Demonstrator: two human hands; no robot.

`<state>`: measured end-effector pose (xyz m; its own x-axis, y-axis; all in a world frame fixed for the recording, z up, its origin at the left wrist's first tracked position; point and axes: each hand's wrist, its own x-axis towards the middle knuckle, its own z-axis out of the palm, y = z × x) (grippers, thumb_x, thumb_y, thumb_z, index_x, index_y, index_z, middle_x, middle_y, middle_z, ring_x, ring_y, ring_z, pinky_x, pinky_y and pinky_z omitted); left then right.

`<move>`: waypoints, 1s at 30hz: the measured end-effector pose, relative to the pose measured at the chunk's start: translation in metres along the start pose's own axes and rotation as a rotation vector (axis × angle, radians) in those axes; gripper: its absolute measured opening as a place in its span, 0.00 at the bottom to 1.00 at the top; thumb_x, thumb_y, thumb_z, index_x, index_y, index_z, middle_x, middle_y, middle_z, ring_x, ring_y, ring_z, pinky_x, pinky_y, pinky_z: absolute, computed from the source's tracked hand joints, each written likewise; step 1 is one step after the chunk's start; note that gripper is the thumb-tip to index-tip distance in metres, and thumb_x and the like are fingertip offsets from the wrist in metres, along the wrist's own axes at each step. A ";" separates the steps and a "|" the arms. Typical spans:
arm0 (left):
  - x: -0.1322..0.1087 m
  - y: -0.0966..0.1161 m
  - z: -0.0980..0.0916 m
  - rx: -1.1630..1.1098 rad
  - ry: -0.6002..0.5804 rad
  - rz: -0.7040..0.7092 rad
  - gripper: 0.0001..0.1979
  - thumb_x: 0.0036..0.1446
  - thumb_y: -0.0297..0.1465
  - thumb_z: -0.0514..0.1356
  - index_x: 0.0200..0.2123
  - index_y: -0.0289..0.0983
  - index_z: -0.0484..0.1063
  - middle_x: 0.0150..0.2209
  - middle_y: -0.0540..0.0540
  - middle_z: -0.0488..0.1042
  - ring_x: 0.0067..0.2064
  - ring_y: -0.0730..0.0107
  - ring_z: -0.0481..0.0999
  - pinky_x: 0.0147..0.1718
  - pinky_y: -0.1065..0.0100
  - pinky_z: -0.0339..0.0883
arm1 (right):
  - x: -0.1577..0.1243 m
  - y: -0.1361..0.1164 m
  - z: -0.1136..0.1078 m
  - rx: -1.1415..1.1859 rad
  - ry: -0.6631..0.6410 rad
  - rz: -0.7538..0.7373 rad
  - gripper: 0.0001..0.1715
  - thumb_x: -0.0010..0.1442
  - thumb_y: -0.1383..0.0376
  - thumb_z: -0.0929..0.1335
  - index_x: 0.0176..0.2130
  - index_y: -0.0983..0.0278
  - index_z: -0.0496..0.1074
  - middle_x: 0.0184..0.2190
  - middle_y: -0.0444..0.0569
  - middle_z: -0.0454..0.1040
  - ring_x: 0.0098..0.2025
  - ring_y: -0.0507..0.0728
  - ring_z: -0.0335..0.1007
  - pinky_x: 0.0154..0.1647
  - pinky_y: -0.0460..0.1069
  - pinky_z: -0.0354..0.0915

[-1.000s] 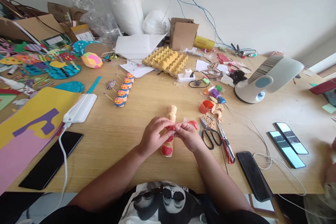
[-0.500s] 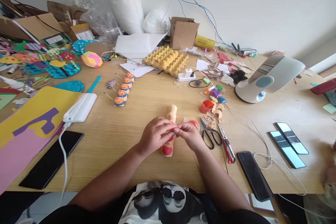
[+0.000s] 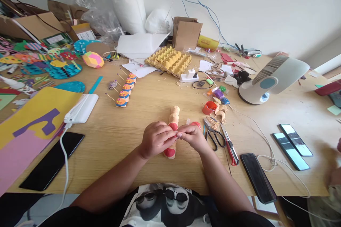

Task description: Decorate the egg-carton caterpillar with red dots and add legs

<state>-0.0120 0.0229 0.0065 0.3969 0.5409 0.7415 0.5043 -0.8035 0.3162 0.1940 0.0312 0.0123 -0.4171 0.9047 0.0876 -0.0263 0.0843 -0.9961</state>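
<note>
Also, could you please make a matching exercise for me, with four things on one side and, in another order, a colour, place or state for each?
1. Cup
2. Scissors
3. Bumpy strip
4. Left hand

A. Tan with red patches
B. Fingertips close to those of the right hand
C. Orange-red all over
D. Beside the cutter knife

Pairs: 1-C, 2-D, 3-A, 4-B

The left hand (image 3: 157, 140) has curled lower. More of one red patch (image 3: 173, 126) shows beyond it; the next, nearer patch is now mostly covered.
</note>
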 end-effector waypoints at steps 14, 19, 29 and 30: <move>-0.002 -0.002 0.001 0.008 0.039 0.028 0.11 0.57 0.29 0.67 0.44 0.44 0.78 0.37 0.49 0.82 0.39 0.65 0.77 0.40 0.63 0.71 | 0.000 0.001 0.007 0.049 0.032 0.001 0.21 0.56 0.48 0.76 0.25 0.63 0.80 0.22 0.48 0.77 0.26 0.54 0.69 0.30 0.49 0.67; -0.001 0.000 0.002 0.016 0.031 -0.044 0.11 0.60 0.30 0.65 0.47 0.43 0.78 0.40 0.46 0.82 0.41 0.65 0.78 0.43 0.62 0.73 | 0.001 0.002 0.008 0.054 0.086 0.061 0.23 0.53 0.46 0.76 0.24 0.63 0.79 0.22 0.47 0.76 0.25 0.53 0.68 0.28 0.48 0.66; 0.000 -0.003 0.001 -0.130 0.056 -0.145 0.03 0.61 0.30 0.66 0.39 0.42 0.78 0.35 0.48 0.80 0.37 0.68 0.76 0.41 0.63 0.72 | -0.002 0.009 0.007 0.160 0.092 0.104 0.25 0.54 0.45 0.75 0.39 0.63 0.82 0.27 0.47 0.79 0.28 0.53 0.71 0.31 0.48 0.69; 0.000 -0.003 0.001 -0.125 0.051 -0.140 0.03 0.61 0.31 0.66 0.39 0.42 0.78 0.34 0.48 0.80 0.37 0.68 0.76 0.41 0.63 0.71 | -0.003 0.009 0.008 0.201 0.087 0.121 0.24 0.53 0.46 0.77 0.39 0.63 0.81 0.27 0.47 0.79 0.27 0.52 0.71 0.30 0.48 0.69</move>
<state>-0.0129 0.0258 0.0043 0.2889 0.6389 0.7130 0.4516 -0.7476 0.4870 0.1872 0.0261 0.0025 -0.3483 0.9365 -0.0408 -0.1642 -0.1038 -0.9809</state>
